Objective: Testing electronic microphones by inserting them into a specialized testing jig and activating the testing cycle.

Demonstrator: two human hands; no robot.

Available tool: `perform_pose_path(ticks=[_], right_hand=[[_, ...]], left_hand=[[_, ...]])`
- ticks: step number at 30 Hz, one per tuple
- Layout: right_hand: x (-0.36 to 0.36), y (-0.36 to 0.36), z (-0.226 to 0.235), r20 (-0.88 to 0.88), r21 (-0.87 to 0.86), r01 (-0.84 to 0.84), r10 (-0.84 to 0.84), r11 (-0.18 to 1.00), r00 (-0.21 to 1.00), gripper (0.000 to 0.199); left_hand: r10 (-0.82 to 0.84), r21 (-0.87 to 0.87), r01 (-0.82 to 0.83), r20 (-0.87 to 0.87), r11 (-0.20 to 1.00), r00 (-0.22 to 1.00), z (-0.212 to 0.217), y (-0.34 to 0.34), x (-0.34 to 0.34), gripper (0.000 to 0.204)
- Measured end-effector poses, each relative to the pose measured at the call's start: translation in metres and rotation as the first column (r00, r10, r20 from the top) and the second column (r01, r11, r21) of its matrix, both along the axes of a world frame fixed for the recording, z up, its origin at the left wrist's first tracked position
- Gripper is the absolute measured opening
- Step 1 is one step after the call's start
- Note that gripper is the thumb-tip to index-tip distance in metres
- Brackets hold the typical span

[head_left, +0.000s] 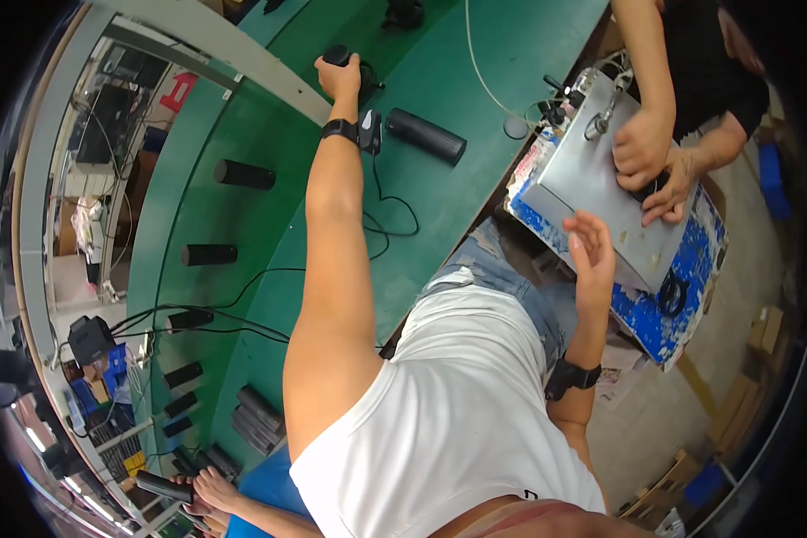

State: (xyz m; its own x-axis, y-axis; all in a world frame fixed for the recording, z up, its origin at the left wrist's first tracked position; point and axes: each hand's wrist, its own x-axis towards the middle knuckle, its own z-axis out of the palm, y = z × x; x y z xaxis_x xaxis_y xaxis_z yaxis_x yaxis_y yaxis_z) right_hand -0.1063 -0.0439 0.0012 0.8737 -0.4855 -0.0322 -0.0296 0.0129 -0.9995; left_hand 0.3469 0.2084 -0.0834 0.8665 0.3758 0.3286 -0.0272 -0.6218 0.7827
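Head view: my left hand is stretched far out over the green table, fingers wrapped tight on a black cylinder standing at the table's far side, arm nearly straight. Another black cylinder lies just right of my wrist. My right hand hovers open, fingers spread, holding nothing, beside a grey metal box that a co-worker's hands press on.

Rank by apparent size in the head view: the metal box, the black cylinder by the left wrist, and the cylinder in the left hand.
1. Metal box, clearly largest.
2. Black cylinder by the left wrist.
3. Cylinder in the left hand: mostly hidden by the fingers and farther off, so its rank is unsure.
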Motion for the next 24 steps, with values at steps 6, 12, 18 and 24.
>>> perform_pose_path(ticks=[6, 12, 18, 24], right_hand=[[-0.004, -0.003, -0.01, -0.057, 0.032, -0.161, 0.163, 0.986, 0.985, 0.031], [-0.031, 0.002, -0.028, -0.228, 0.048, -0.032, 0.042, 0.998, 0.973, 0.027], [-0.031, 0.002, -0.032, -0.226, 0.127, -0.257, 0.28, 0.958, 0.933, 0.024], [0.003, 0.017, -0.011, -0.118, 0.022, -0.355, 0.356, 0.934, 0.927, 0.026]], left_hand=[[-0.042, 0.208, -0.023, 0.299, 0.978, 0.953, 0.011, 0.007, 0.006, 0.081], [-0.532, 0.532, 0.191, 0.615, 0.825, 0.582, 0.123, 0.015, -0.169, 0.026], [0.103, 0.692, -0.329, 0.348, 0.643, 0.932, 0.07, 0.24, -0.102, 0.039], [0.066, 0.75, 0.064, -0.143, 0.659, 0.988, 0.01, 0.265, -0.111, 0.032]])
